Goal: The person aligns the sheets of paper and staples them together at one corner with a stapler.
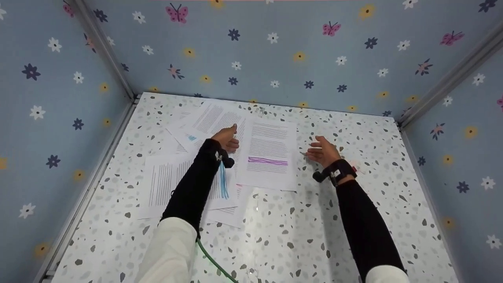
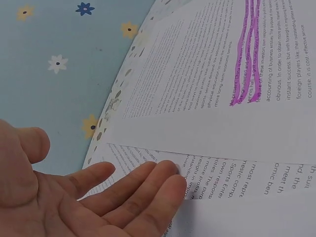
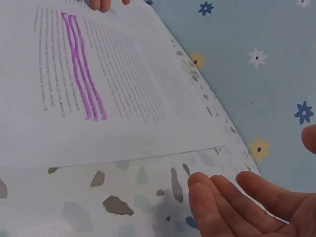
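A printed sheet with purple highlighter lines lies on the speckled table, between the two hands. My left hand is over the sheets just left of it, palm turned inward, fingers loosely extended and holding nothing. My right hand hovers over the table to the right of that sheet, its fingers relaxed with nothing in them. In the left wrist view the purple-marked sheet overlaps another printed page. The right wrist view shows the same sheet apart from the right fingertips.
More printed sheets overlap at the left, one with blue strokes and another farther back. A green cable runs by the left sleeve. Flower-patterned walls enclose the speckled table at the back and sides.
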`<state>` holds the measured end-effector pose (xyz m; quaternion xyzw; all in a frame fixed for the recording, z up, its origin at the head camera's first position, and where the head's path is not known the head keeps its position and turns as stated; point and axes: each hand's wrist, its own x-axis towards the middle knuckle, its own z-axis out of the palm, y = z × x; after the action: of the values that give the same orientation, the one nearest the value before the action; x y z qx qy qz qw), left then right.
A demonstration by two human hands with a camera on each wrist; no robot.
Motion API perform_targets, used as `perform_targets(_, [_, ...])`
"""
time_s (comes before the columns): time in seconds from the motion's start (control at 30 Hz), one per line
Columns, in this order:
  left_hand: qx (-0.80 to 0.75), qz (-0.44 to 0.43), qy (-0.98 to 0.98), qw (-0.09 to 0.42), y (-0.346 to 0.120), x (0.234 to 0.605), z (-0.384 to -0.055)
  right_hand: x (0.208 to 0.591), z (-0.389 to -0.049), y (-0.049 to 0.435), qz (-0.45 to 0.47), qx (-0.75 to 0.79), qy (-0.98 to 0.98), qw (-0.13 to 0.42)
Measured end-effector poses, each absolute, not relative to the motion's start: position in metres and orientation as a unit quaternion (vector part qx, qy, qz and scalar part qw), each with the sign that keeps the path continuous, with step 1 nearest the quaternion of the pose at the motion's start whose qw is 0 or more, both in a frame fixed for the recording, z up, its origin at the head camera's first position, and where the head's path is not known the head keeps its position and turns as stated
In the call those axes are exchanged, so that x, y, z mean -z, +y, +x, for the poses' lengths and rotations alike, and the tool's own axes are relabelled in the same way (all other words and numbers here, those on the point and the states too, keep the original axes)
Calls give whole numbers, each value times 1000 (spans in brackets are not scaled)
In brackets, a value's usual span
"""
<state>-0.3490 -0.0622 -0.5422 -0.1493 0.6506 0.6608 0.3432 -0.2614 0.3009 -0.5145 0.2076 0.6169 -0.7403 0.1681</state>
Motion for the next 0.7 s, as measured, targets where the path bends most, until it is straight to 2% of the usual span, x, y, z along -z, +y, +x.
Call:
perform_targets(0.53, [-702, -157, 600, 350, -69, 518, -332, 544, -283, 299, 299, 684, 636, 194])
perform_targets(0.7, [-723, -168, 571, 351, -67, 517, -328, 545, -284, 290, 283, 656, 673, 191])
